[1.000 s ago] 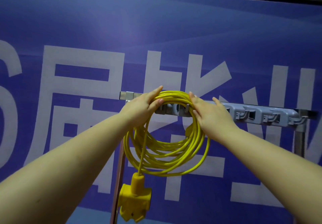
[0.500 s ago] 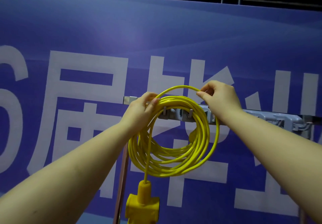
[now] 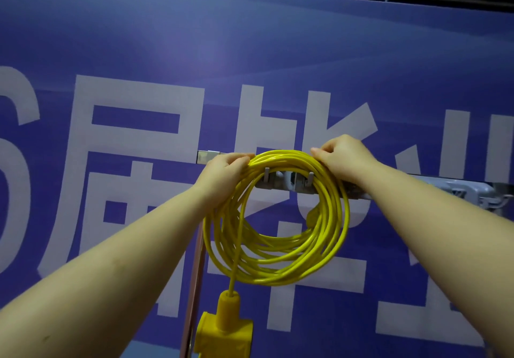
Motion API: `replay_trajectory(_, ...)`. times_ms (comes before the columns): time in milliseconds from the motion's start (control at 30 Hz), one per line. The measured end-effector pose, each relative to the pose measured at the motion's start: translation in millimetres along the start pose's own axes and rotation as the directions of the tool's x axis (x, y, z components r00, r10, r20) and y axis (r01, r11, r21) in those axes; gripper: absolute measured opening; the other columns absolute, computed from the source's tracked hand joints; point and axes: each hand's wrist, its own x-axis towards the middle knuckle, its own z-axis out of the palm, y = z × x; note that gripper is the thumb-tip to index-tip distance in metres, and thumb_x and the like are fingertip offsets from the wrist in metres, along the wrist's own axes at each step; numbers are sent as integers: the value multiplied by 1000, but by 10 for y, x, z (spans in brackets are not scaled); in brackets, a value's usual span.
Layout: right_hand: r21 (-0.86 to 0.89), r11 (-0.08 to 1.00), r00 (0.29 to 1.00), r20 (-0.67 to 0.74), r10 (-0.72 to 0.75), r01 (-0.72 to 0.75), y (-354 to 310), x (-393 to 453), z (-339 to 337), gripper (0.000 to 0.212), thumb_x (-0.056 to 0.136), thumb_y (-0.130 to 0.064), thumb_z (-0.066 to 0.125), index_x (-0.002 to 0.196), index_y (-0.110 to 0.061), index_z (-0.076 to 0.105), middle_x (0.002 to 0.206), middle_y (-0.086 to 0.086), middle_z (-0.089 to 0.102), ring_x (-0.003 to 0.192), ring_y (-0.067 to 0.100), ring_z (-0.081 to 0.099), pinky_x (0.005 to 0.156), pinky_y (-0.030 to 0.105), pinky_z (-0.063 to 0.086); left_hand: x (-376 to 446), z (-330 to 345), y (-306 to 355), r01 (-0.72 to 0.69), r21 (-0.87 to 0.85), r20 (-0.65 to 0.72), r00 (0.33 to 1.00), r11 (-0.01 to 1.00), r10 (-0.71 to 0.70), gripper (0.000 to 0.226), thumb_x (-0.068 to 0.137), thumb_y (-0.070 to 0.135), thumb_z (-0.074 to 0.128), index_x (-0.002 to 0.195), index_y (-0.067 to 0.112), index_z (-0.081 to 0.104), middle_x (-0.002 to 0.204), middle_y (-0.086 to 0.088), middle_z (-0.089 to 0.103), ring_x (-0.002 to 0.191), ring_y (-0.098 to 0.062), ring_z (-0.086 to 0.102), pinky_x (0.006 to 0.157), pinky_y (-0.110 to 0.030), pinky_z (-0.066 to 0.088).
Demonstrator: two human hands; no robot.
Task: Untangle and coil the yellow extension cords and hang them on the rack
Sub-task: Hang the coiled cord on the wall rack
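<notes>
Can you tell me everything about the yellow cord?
The yellow cord is a thin, shiny, plastic-looking cable wound into a round coil of many loops. It hangs upright before the grey rack. The left hand and right hand grip its top. One strand drops to a chunky yellow socket block.
</notes>
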Motion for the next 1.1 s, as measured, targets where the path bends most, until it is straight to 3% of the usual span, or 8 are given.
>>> replay_trajectory(133, 54, 998, 999, 40, -16, 14, 91, -109, -66, 49, 98, -45, 33, 94, -12, 69, 89, 8, 67, 80, 19, 61, 67, 29, 45, -20, 27, 36, -10, 14, -10, 1000, 1000, 10, 42, 98, 41, 40, 129, 18, 56, 118, -5, 62, 110, -20, 57, 91, -36, 51)
replay_trajectory(333, -42, 997, 995, 74, -63, 66, 95, -321, -89, 48, 98, -47, 32, 75, -17, 61, 68, 2, 61, 68, 17, 59, 58, 25, 45, -101, 14, 139, -20, 174, -23, 999, 985, 25, 44, 100, 42, 34, 134, 20, 52, 126, -5, 59, 115, -20, 54, 91, -33, 48)
replay_trajectory(433, -53, 994, 989, 116, -91, 98, 67, -404, -90, 45, 97, -48, 34, 108, -17, 64, 93, 3, 67, 89, 18, 61, 71, 27, 48, -154, -25, 208, -17, 250, 23, 1000, 968, 12, 45, 100, 43, 33, 137, 22, 48, 128, -5, 58, 116, -20, 53, 89, -32, 48)
replay_trajectory(500, -78, 992, 987, 133, -89, 100, 33, -442, -108, 50, 96, -48, 36, 133, -18, 50, 124, 4, 60, 114, 22, 55, 88, 33, 46, -184, -27, 273, -20, 307, 63, 998, 952, 0, 46, 100, 43, 32, 138, 22, 47, 129, -6, 58, 117, -22, 53, 91, -35, 48)
replay_trajectory(700, -155, 979, 977, 190, -102, 132, -57, -520, -201, 58, 95, -48, 41, 145, -22, 30, 143, 4, 44, 129, 25, 43, 100, 38, 40, -190, -69, 436, -34, 458, 127, 992, 888, -27, 52, 99, 45, 34, 144, 20, 37, 143, -6, 48, 129, -25, 45, 100, -37, 40)
replay_trajectory(900, -193, 961, 970, 183, -163, 198, -83, -760, -337, 52, 90, -40, 53, 137, -24, 40, 129, 3, 55, 114, 22, 54, 91, 38, 50, -387, -15, 742, -251, 706, 202, 968, 662, 152, 48, 98, 42, 40, 140, 18, 41, 140, -3, 47, 124, -22, 46, 98, -35, 42)
replay_trajectory(1000, -216, 953, 964, 208, -168, 213, -28, -1020, -430, 53, 89, -41, 55, 137, -24, 40, 131, 4, 53, 116, 24, 52, 93, 39, 48, -599, 45, 862, -393, 767, 295, 918, 508, 265, 44, 97, 41, 43, 135, 19, 47, 134, -2, 52, 118, -21, 49, 94, -33, 44)
replay_trajectory(1100, -250, 944, 961, 225, -159, 215, 66, -1351, -477, 56, 88, -42, 54, 139, -26, 37, 137, 3, 48, 124, 25, 47, 98, 43, 44, -860, 164, 914, -457, 775, 385, 889, 436, 248, 50, 97, 42, 42, 141, 20, 41, 144, -1, 45, 130, -21, 41, 105, -34, 37)
